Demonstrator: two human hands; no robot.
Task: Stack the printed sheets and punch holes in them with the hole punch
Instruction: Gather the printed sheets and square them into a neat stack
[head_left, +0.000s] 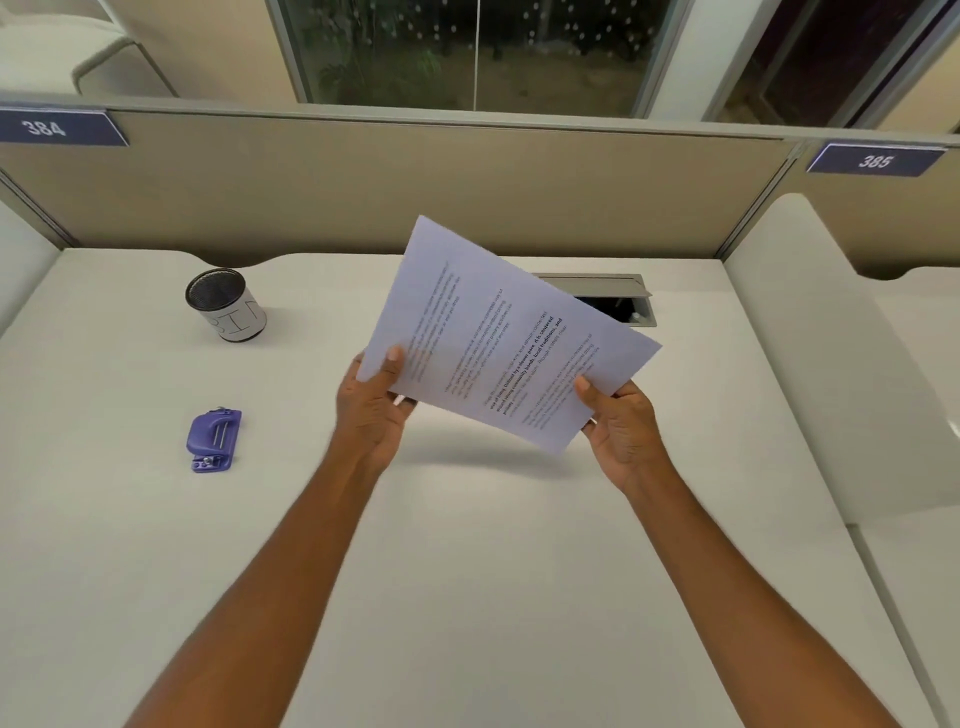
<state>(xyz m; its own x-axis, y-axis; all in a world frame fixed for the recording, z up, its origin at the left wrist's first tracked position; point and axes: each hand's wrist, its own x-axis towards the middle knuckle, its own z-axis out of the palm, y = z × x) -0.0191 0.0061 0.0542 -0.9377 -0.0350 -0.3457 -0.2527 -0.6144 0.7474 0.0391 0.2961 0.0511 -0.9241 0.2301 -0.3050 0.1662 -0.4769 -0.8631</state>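
Both my hands hold up the printed sheets (498, 332), white pages with printed text, tilted and lifted clear of the desk (467, 545). My left hand (371, 402) pinches their lower left corner, thumb on top. My right hand (621, 423) grips the lower right edge, thumb on the printed face. How many sheets lie in the stack I cannot tell. The purple hole punch (214, 440) rests on the desk well to the left of my left hand, untouched.
A black mesh cup with a white label (226, 305) stands at the back left. A grey cable hatch (618, 301), lid open, sits behind the sheets. Beige partitions close the desk at the back, and a white divider (810, 364) bounds it on the right.
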